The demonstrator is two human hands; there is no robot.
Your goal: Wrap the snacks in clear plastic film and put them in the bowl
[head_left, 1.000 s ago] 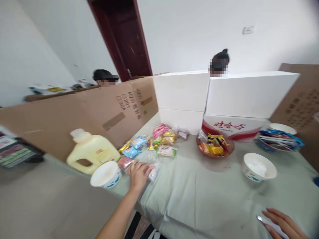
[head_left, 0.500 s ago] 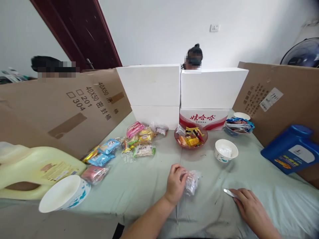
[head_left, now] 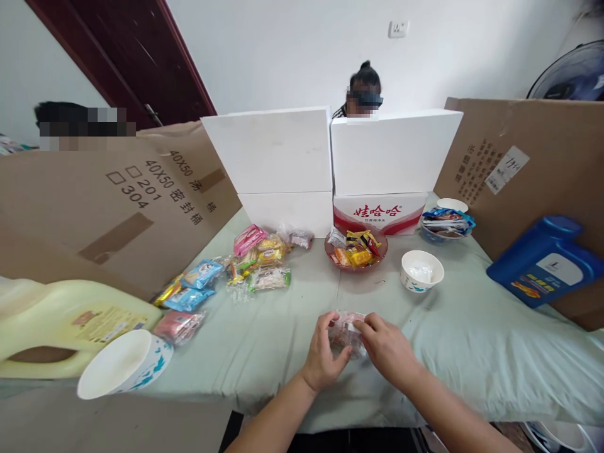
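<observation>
Near the front of the cloth-covered table, a clear plastic-wrapped packet (head_left: 346, 343) with pinkish contents sits between my hands. My left hand (head_left: 325, 355) curls round its left side, thumb and fingers gripping the wrap. My right hand (head_left: 384, 343) presses at the packet's upper right, fingers closed. A small pale tip (head_left: 352, 326) shows by the right fingertips, which looks like the end of a small whitish tool; the rest is hidden by the fingers. A red glass bowl (head_left: 356, 264) of wrapped snacks stands beyond, with a paper bowl (head_left: 421, 283) holding clear plastic to its right.
Several snack packets (head_left: 268, 255) lie at the left centre. A yellow jug (head_left: 70, 314) and a tilted paper bowl (head_left: 125, 368) are at left, a blue bottle (head_left: 542, 261) at right. Cardboard (head_left: 108, 195) and white boxes (head_left: 283, 151) screen the table; two people are behind.
My right hand has moved left from the table with the small tool and now meets the packet. My left hand has shifted its hold on the packet. The camera view has tilted slightly.
</observation>
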